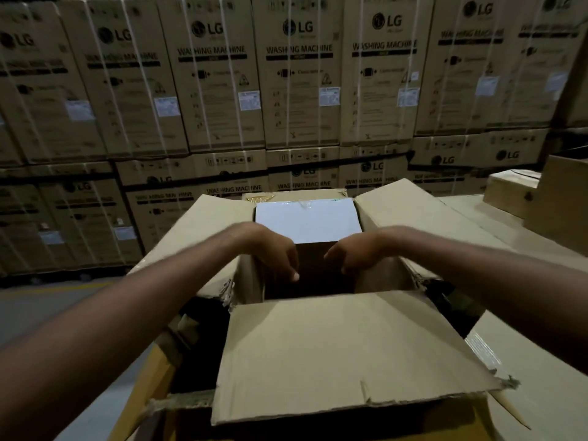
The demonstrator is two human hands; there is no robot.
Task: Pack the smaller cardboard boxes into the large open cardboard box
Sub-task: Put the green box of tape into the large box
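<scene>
1. The large open cardboard box (334,351) stands in the middle of the view, all four flaps folded outward. The near flap lies toward the person and the left and right flaps slope away to the sides.
2. Inside, against the far wall of the large box, sits a smaller box with a white top (307,219). Its top face lies just below the far rim.
3. In front of that white top the box's inside is dark. A dark brown face shows directly under the white top's near edge, between the two hands; whether it is a separate box cannot be told.
4. The left hand (273,249) reaches in over the left flap, fingers curled downward and loosely spread. Its grip closes on nothing visible.
5. The right hand (353,253) reaches in over the right flap, fingers bent down in the same way. Its grip too holds nothing that can be seen.
6. Both hands hover just near of the white-topped box, close to its near edge, with the dark gap between them.
7. On the counter (496,227) at the right, well apart from the hands, stand more brown cartons (509,194).
8. A wall of stacked washing machine cartons (299,74) fills the background.
</scene>
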